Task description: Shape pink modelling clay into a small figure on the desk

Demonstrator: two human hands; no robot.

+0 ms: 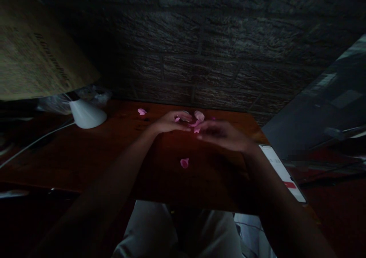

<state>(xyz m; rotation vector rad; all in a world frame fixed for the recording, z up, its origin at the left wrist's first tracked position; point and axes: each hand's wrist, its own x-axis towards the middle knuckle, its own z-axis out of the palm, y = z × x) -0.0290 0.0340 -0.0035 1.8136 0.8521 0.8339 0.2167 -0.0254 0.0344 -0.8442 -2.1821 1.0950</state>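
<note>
Pink flower petals [199,116] lie in a loose group on a reddish-brown wooden table [166,170], between my two hands. My left hand [173,121] is beside the group on its left, open, fingers stretched over the petals and thumb apart. A small petal shows by its fingers. From the right, my right hand [223,134] reaches to the group, slightly blurred, with thumb and fingers apart; its fingertips are close to a pink petal, and I cannot tell whether they touch. One single petal [184,163] lies nearer to me, another petal [142,111] farther left.
A lamp with a white base [87,114] and printed tan shade [40,56] stands at the left, clear plastic behind it. A phone [281,172] with a lit screen lies at the right table edge. A dark brick wall [183,48] rises behind the table. The light is dim.
</note>
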